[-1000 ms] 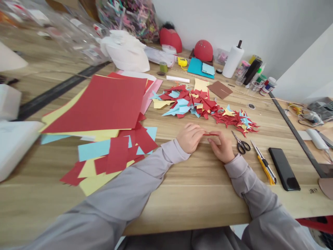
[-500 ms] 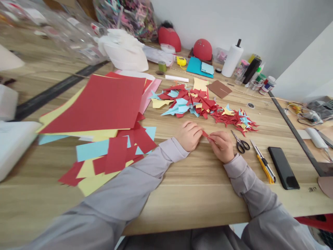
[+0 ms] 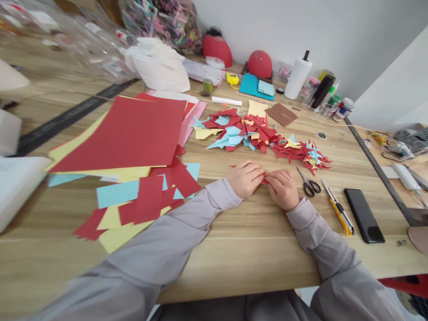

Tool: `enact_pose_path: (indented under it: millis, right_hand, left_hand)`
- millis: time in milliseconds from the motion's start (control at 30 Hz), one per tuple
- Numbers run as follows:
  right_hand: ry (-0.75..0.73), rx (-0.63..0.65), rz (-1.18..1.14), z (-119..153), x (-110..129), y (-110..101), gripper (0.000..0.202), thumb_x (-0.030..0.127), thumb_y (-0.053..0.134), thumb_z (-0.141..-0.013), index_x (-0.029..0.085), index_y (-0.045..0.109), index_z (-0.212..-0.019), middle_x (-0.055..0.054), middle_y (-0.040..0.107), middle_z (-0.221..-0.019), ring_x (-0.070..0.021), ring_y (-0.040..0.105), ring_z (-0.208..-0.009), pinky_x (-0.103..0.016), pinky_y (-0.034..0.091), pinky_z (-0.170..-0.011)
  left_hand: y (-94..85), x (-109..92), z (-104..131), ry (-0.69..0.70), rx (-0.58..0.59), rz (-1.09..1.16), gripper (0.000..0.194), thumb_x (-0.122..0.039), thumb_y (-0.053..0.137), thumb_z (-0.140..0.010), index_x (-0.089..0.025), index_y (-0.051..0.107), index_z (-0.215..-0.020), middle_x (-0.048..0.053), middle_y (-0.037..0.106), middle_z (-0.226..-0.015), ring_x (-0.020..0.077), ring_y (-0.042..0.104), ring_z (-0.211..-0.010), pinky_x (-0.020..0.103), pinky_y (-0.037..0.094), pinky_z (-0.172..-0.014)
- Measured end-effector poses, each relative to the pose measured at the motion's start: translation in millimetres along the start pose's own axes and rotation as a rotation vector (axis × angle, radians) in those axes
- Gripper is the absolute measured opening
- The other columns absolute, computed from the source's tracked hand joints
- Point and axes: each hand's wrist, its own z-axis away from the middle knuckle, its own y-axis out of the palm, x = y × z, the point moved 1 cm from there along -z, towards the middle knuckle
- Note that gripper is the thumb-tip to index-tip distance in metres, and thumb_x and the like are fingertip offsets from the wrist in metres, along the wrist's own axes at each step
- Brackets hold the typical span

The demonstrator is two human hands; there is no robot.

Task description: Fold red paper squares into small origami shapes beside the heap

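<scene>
A small piece of red paper [image 3: 265, 178] is pinched between my two hands, low over the wooden table. My left hand [image 3: 246, 178] lies curled over most of it, with a red tip poking out at the far side. The fingers of my right hand [image 3: 283, 188] are closed on its right end. Just beyond my hands lies a heap of folded paper planes [image 3: 230, 133] in red, blue and yellow. Beside that is a pile of folded paper stars [image 3: 301, 154]. How the red piece is folded is mostly hidden by my fingers.
Scissors [image 3: 309, 183], a yellow utility knife [image 3: 339, 211] and a black phone [image 3: 364, 215] lie to the right. Large red sheets [image 3: 127, 133] and cut paper rectangles [image 3: 149, 200] are at the left. Bottles, a white roll [image 3: 298, 76] and red domes stand along the wall.
My hands have come closer together around the red paper. My left hand has shifted slightly right and down, covering more of it, and a red tip now shows behind it.
</scene>
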Motion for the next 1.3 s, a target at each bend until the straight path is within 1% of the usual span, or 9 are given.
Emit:
enact_pose_path:
  millis: [200,433,600,767,967,1200,1300]
  right_hand:
    - [-0.010,0.044,0.060,-1.4,0.9,-0.2,0.021,0.009,0.045,-0.084,0.018,0.064,-0.087,-0.007,0.070,-0.088,-0.0172,0.059,-0.084,-0.034,0.042,-0.078]
    - [-0.035,0.068,0.090,-0.3,1.1,1.8,0.021,0.008,0.045,-0.084,0.017,0.063,-0.088,-0.006,0.069,-0.090,-0.0171,0.058,-0.085,-0.034,0.040,-0.079]
    - [0.008,0.096,0.112,-0.3,0.4,1.3,0.020,0.009,0.045,-0.084,0.019,0.063,-0.089,-0.006,0.069,-0.093,-0.0170,0.058,-0.086,-0.034,0.038,-0.080]
    - [0.059,0.030,0.136,-0.5,-4.7,-3.6,0.018,0.009,0.048,-0.083,0.019,0.062,-0.088,-0.005,0.070,-0.090,-0.0172,0.058,-0.084,-0.034,0.037,-0.079]
    - [0.097,-0.038,0.155,-0.1,-9.5,-6.3,0.016,0.008,0.050,-0.082,0.020,0.060,-0.087,-0.004,0.071,-0.088,-0.0176,0.059,-0.082,-0.033,0.037,-0.076]
    - [0.181,-0.078,0.166,2.9,-15.4,-6.3,0.015,0.009,0.050,-0.083,0.020,0.059,-0.085,-0.005,0.070,-0.088,-0.0192,0.059,-0.083,-0.035,0.036,-0.074]
    - [0.178,-0.084,0.170,3.1,-15.6,-5.9,0.014,0.010,0.050,-0.084,0.020,0.059,-0.085,-0.005,0.070,-0.087,-0.0191,0.059,-0.082,-0.034,0.036,-0.074]
  left_hand:
    - [3.0,-1.5,0.4,0.029,0.039,0.010,0.023,-0.015,0.042,-0.088,-0.016,0.065,-0.083,0.007,0.070,-0.093,0.0180,0.060,-0.087,0.038,0.045,-0.083]
    - [1.1,-1.3,-0.5,0.044,-0.019,0.002,0.016,-0.018,0.048,-0.086,-0.016,0.064,-0.081,0.005,0.071,-0.090,0.0181,0.059,-0.086,0.038,0.043,-0.082]
    - [1.6,6.2,3.0,0.002,0.045,0.008,0.018,-0.023,0.048,-0.085,-0.019,0.066,-0.085,0.006,0.071,-0.096,0.0187,0.059,-0.089,0.040,0.043,-0.082]
    - [1.2,20.6,7.8,-0.051,0.043,-0.037,0.018,-0.023,0.050,-0.084,-0.023,0.068,-0.080,0.003,0.071,-0.099,0.0189,0.059,-0.088,0.042,0.043,-0.079]
    - [-4.3,35.2,10.8,-0.022,-0.023,-0.105,0.015,-0.019,0.053,-0.081,-0.022,0.068,-0.077,0.000,0.072,-0.098,0.0187,0.059,-0.083,0.040,0.042,-0.076]
    - [-7.0,53.1,20.5,-0.188,-0.012,-0.133,0.015,-0.021,0.054,-0.079,-0.023,0.067,-0.072,-0.002,0.072,-0.096,0.0203,0.059,-0.085,0.040,0.041,-0.075]
    - [-7.4,55.6,22.6,-0.196,-0.036,-0.192,0.014,-0.022,0.056,-0.078,-0.023,0.067,-0.070,-0.002,0.073,-0.096,0.0205,0.059,-0.084,0.039,0.041,-0.074]
